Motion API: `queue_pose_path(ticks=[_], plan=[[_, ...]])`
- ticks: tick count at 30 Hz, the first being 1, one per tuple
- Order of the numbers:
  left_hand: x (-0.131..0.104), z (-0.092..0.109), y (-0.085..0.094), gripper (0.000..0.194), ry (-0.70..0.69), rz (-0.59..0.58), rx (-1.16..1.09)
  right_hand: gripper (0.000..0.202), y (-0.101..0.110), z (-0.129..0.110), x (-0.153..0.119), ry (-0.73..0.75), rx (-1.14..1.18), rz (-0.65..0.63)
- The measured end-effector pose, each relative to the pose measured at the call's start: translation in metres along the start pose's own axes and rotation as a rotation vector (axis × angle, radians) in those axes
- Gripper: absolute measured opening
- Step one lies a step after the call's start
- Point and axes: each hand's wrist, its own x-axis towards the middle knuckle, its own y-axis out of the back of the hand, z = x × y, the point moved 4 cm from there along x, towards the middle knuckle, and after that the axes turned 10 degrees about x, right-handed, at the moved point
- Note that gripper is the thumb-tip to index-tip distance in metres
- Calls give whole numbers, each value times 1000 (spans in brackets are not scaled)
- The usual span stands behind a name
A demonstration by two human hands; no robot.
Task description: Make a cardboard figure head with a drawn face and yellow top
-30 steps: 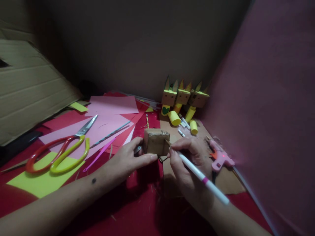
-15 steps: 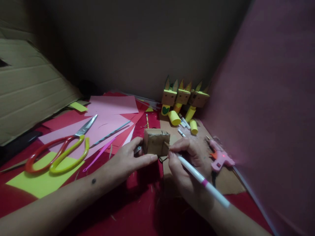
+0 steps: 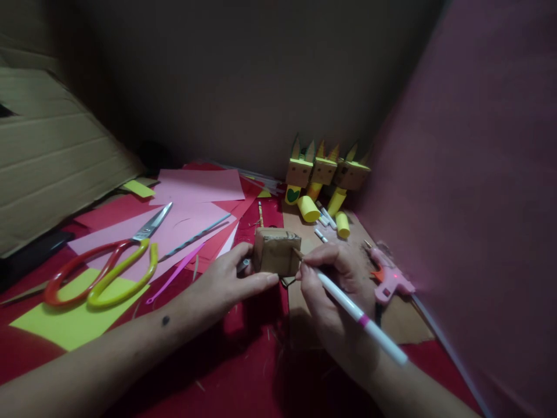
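My left hand point(image 3: 228, 281) grips a small brown cardboard cube point(image 3: 277, 251) from its left side, thumb behind and fingers under its front edge. My right hand point(image 3: 333, 284) holds a white marker with a pink band point(image 3: 361, 318), its tip touching the cube's right face. The cube stands on the red surface near the middle of the view.
Scissors with red and yellow handles point(image 3: 102, 270) lie on pink and yellow paper sheets point(image 3: 191, 217) at the left. A pink glue gun point(image 3: 389, 278) rests on a cardboard sheet at the right. Three cardboard figures with yellow parts point(image 3: 324, 174) stand at the back. Corrugated cardboard point(image 3: 47, 157) leans far left.
The marker tip has shifted slightly against the cube's right face. My left hand and the cube stay in place.
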Motion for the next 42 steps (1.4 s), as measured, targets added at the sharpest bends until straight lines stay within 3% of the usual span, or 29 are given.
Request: queue_pose_path(ticks=[25,42], plan=[[1,-1,0,47,-21,6,11,19,-1,-5,2,42,-18,-8],[1,-3,1,47,-14,10,-2,18,1,0,-1,-4,12,-6]])
